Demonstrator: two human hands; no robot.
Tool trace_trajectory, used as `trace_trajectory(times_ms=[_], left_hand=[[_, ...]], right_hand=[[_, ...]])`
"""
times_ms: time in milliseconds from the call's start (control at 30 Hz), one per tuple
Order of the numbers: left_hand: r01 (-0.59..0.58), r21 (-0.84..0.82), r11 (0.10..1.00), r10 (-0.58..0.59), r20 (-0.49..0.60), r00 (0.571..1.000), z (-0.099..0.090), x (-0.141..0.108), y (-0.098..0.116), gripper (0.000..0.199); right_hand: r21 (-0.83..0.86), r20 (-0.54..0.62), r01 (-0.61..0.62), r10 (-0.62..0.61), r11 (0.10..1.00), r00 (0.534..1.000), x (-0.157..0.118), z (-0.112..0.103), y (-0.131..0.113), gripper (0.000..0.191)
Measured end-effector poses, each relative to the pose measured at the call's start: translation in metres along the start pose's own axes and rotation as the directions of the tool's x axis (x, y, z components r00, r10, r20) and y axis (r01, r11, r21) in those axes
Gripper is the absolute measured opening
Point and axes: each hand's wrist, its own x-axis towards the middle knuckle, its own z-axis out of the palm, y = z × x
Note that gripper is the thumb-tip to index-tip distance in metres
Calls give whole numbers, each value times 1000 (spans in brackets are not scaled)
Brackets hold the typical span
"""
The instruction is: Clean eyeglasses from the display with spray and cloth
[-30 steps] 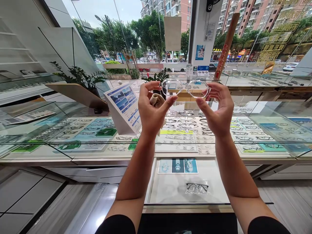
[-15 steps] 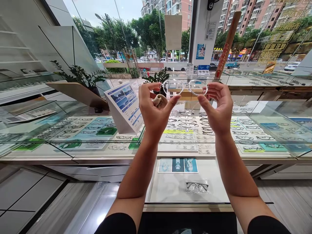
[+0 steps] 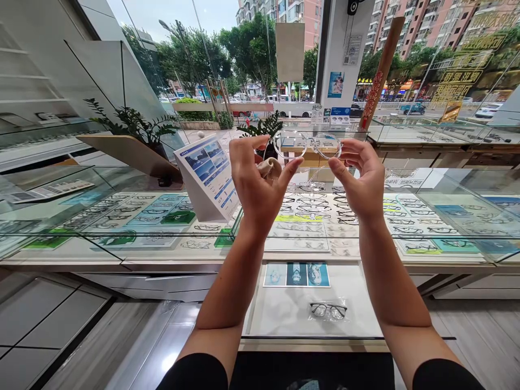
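A pair of clear round glasses (image 3: pixel 291 144) is held up above the display counter, lenses facing me. My left hand (image 3: pixel 260 184) grips its left side between thumb and fingers, with a beige cloth (image 3: pixel 270 168) bunched in the palm. The right edge of the frame is pinched by my right hand (image 3: pixel 358 176), whose other fingers curl loosely. Far below, black-framed glasses in a clear plastic bag (image 3: pixel 328 311) lie on the white pull-out tray (image 3: pixel 280 319), near a card with blue portraits (image 3: pixel 297 274).
The glass counter (image 3: pixel 195 235) holds many rows of glasses. On it, left of my hands, stands a tent-shaped printed sign (image 3: pixel 209 179), beside a wooden board (image 3: pixel 125 154) and a potted plant (image 3: pixel 140 127). Behind are a small plant and shop windows facing a street.
The clear glasses have turned slightly, their right lens now looking narrower. My right hand has shifted a little to the left; my left hand has barely moved.
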Motion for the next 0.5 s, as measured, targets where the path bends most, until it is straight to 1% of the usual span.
trace_trajectory(times_ms=[33, 133, 233, 300, 400, 500], left_hand=[[-8, 23, 1000, 8, -19, 1000, 0, 1, 3, 63], [-94, 94, 991, 102, -82, 991, 1, 3, 9, 60], [-147, 103, 984, 156, -86, 984, 1, 4, 9, 57], [-141, 75, 987, 145, -62, 987, 1, 5, 4, 57], [-128, 30, 991, 129, -36, 991, 3, 6, -9, 61], [-150, 5, 989, 150, -46, 988, 8, 4, -22, 61]], right_hand=[[7, -9, 2, -2, 1000, 1000, 0, 1, 1, 47], [18, -8, 8, -8, 1000, 1000, 1, 3, 5, 46], [20, -15, 40, -40, 999, 999, 2, 4, 11, 47], [-5, -49, 104, -104, 995, 993, 2, 5, 15, 49], [-76, -104, 221, -228, 972, 968, 1, 6, 17, 52], [-162, -123, 279, -300, 946, 946, 0, 7, 14, 52]])
